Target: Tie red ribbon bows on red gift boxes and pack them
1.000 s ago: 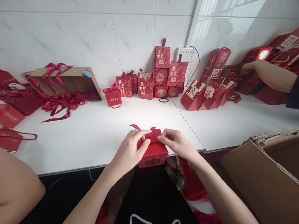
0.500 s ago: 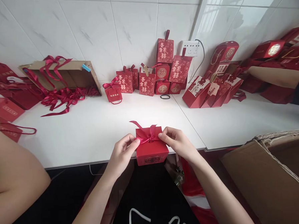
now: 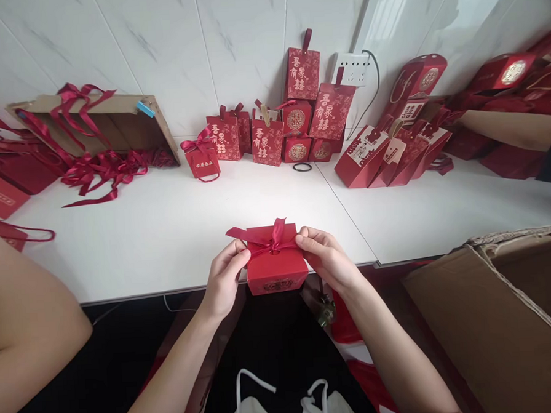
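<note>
A small red gift box (image 3: 277, 269) sits at the table's front edge, a gold-toned print on its near side. Across its top runs a dark red satin ribbon (image 3: 277, 236), knotted near the middle with tails standing up and out to the left. My left hand (image 3: 226, 272) is closed, thumb and finger pinching the ribbon at the box's left side. At the right side my right hand (image 3: 328, 253) pinches the other part of the ribbon. Between the two hands the ribbon looks drawn out flat. My fingertips hide its ends.
On the white table (image 3: 166, 237) stand a cardboard tray (image 3: 128, 125) with loose ribbons (image 3: 102, 172), several red gift boxes (image 3: 268, 146) and slanted boxes (image 3: 363, 159). A power strip (image 3: 349, 68) is on the wall. Other people's arms (image 3: 26, 293) flank me; a carton (image 3: 475, 319) stands right.
My hands have moved slightly apart, drawing the ribbon out to both sides. The ribbon's tails have shifted, and the whole scene sits a little higher or further left in view.
</note>
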Available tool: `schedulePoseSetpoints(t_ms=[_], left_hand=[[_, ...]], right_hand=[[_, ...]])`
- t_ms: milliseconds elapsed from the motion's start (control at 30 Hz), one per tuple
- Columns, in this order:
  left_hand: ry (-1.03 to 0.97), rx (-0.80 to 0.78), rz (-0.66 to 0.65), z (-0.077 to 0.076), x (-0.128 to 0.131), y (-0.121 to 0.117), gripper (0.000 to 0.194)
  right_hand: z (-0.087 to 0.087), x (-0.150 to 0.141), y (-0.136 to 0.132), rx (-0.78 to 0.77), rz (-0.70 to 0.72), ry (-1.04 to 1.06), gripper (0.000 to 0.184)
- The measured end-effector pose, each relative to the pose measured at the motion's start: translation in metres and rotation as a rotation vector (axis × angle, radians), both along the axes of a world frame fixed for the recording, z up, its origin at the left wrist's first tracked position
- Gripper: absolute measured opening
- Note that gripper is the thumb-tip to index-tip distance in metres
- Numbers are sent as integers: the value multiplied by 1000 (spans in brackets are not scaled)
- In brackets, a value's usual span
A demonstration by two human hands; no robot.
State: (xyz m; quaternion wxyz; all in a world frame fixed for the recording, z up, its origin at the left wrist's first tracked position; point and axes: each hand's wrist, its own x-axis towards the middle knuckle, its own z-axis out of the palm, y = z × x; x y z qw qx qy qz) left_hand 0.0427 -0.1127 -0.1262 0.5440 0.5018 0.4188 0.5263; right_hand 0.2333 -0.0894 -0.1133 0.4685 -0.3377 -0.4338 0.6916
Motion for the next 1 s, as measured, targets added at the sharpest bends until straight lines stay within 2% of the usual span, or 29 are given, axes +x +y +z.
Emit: schedulePoseSetpoints(t_ms=[133, 233, 333, 400, 467, 533, 600, 667, 733, 867, 1000], left_hand=[[70, 42, 25, -3, 0, -4, 29], [154, 40, 22, 1, -3, -6, 30], [279, 2, -5, 10, -5, -5, 30], [346, 40, 54, 16, -4, -4, 23], [391, 192, 191, 21, 0, -3, 13], [489, 429, 291, 26, 6, -4, 9], [657, 618, 286, 29, 12, -5, 8], [813, 696, 265, 30, 16, -6, 8], [912, 699, 280, 29, 18, -7, 8], [1013, 680, 294, 28, 18, -5, 10], [1055, 649, 211, 32, 17, -2, 10]], right_hand=[[-8, -1, -2, -23, -6, 86, 38], [-9, 9, -2, 59, 2, -43, 40], [5, 24, 7, 261, -50, -297, 40], [24, 25, 18, 421, -152, -418, 42], [44, 15, 30, 571, -175, -547, 37], [60, -4, 41, 700, -26, -748, 30], [68, -25, 50, 773, 170, -981, 22], [70, -41, 57, 785, 322, -1160, 13], [69, -49, 61, 760, 411, -1217, 9], [66, -50, 67, 695, 480, -1093, 8], [62, -46, 69, 575, 436, -950, 11]])
